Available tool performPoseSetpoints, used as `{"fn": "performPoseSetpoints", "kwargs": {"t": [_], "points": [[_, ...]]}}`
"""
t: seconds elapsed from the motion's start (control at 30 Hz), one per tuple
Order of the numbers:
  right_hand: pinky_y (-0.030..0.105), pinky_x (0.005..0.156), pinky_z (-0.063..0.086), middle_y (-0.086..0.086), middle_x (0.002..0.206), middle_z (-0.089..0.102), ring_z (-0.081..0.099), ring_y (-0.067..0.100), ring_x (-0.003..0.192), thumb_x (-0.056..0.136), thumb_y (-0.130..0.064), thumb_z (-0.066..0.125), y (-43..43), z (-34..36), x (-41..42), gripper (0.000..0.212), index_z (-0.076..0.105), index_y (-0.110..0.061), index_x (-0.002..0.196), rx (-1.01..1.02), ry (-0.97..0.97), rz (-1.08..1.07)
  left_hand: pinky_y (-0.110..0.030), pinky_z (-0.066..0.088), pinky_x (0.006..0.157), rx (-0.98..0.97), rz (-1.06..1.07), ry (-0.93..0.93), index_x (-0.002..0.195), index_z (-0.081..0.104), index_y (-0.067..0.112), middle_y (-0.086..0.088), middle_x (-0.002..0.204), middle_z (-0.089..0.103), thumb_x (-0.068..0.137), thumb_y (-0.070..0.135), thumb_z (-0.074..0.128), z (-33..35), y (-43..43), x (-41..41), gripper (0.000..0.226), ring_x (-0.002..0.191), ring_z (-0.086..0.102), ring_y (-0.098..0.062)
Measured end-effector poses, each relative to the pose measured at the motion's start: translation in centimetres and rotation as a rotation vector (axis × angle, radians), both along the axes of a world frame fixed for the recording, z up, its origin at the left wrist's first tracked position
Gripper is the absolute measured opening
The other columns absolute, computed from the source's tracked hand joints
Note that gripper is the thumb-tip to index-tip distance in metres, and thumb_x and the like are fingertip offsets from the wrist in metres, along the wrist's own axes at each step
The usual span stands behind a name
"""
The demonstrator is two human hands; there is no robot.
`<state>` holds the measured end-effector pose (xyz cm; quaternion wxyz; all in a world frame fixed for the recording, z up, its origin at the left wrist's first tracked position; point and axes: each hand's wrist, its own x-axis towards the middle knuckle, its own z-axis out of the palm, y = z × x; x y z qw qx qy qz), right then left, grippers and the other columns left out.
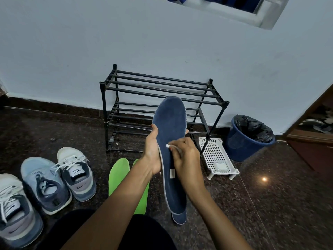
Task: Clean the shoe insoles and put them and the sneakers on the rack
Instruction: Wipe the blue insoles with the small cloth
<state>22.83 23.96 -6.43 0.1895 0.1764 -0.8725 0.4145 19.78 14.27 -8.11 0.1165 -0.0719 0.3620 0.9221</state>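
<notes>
- The black shoe rack stands against the pale wall, both tiers of bars bare.
- In front of the rack, a navy insole is held upright off the floor, toe end up and overlapping the rack's lower tier.
- The left hand grips that insole from its left edge, with the thumb on the front face and the fingertips showing past the right edge.
- The right hand, just in front of the rack's right legs, is curled round a small white-tipped tool. The tip touches the insole's face, and the tool is too blurred to name.
- A second navy insole lies on the floor in front of the rack, mostly hidden behind the held one.
- Two green insoles lie side by side on the floor in front of the rack, partly covered by the left forearm.
- Three sneakers sit on the floor in front and to the left of the rack.
- A white perforated plastic stand touches the rack's front right leg, and a blue bin with a black liner is just right of the rack.
</notes>
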Motion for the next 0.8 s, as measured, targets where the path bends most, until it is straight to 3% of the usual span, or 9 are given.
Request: {"fn": "performPoseSetpoints", "kwargs": {"t": [0.2, 0.33, 0.47, 0.53, 0.6, 0.7, 0.8], "points": [[0.009, 0.078, 0.039, -0.004, 0.084, 0.053, 0.056, 0.014, 0.081, 0.082, -0.005, 0.054, -0.6, -0.7, 2.5, 0.017, 0.069, -0.004, 0.089, 0.005, 0.008, 0.099, -0.029, 0.056, 0.067, -0.019, 0.077, -0.005, 0.123, 0.057, 0.003, -0.019, 0.115, 0.066, 0.094, 0.061, 0.02, -0.1, -0.2, -0.2, 0.075, 0.088, 0.067, -0.026], [0.021, 0.078, 0.042, 0.001, 0.085, 0.055, 0.057, 0.02, 0.082, 0.083, 0.0, 0.057, -0.2, -0.4, 1.6, 0.013, 0.069, -0.004, 0.087, 0.031, 0.006, 0.07, -0.031, 0.055, 0.078, -0.032, 0.05, -0.003, 0.128, 0.054, 0.004, -0.019, 0.121, 0.063, 0.094, 0.063, 0.019, 0.1, 0.0, -0.1, 0.077, 0.095, 0.066, -0.026], [0.016, 0.075, 0.04, 0.0, 0.084, 0.051, 0.055, 0.021, 0.081, 0.084, 0.004, 0.056, -0.2, 0.1, -0.5, 0.014, 0.068, 0.0, 0.089, 0.008, 0.012, -0.022, -0.036, 0.041, 0.102, 0.008, -0.008, 0.011, 0.132, 0.05, -0.001, -0.02, 0.131, 0.056, 0.092, 0.066, 0.013, 0.1, 0.2, 0.2, 0.086, 0.12, 0.054, -0.029], [0.014, 0.075, 0.04, 0.0, 0.086, 0.051, 0.055, 0.02, 0.082, 0.085, 0.003, 0.055, -0.5, -0.1, -0.4, 0.015, 0.068, -0.002, 0.092, 0.012, 0.008, -0.021, -0.034, 0.045, 0.097, 0.023, 0.01, 0.01, 0.131, 0.05, 0.0, -0.02, 0.129, 0.057, 0.092, 0.066, 0.012, 0.1, 0.0, 0.1, 0.085, 0.117, 0.057, -0.028], [0.011, 0.076, 0.039, -0.002, 0.086, 0.052, 0.055, 0.019, 0.083, 0.085, 0.001, 0.055, -0.9, -0.7, 0.8, 0.016, 0.068, -0.003, 0.093, 0.012, 0.016, 0.003, -0.03, 0.054, 0.08, 0.024, 0.055, 0.018, 0.127, 0.054, 0.003, -0.02, 0.124, 0.06, 0.093, 0.064, 0.012, 0.1, -0.2, 0.0, 0.081, 0.096, 0.066, -0.024], [0.011, 0.077, 0.039, -0.002, 0.086, 0.054, 0.057, 0.018, 0.083, 0.083, -0.007, 0.051, -1.0, -1.4, 3.0, 0.021, 0.069, -0.006, 0.094, -0.019, 0.008, 0.052, -0.026, 0.052, 0.06, 0.105, 0.083, 0.015, 0.118, 0.059, 0.004, -0.021, 0.125, 0.059, 0.094, 0.063, 0.015, 0.4, -0.3, 0.0, 0.078, 0.074, 0.064, -0.021], [0.011, 0.076, 0.04, -0.001, 0.087, 0.054, 0.056, 0.018, 0.084, 0.085, -0.004, 0.053, -0.6, -1.3, 2.5, 0.018, 0.069, -0.006, 0.093, -0.009, 0.003, 0.028, -0.029, 0.052, 0.067, 0.137, 0.07, 0.01, 0.113, 0.06, 0.001, -0.021, 0.121, 0.062, 0.094, 0.064, 0.013, 0.7, 0.1, 0.1, 0.081, 0.08, 0.061, -0.022]]}}
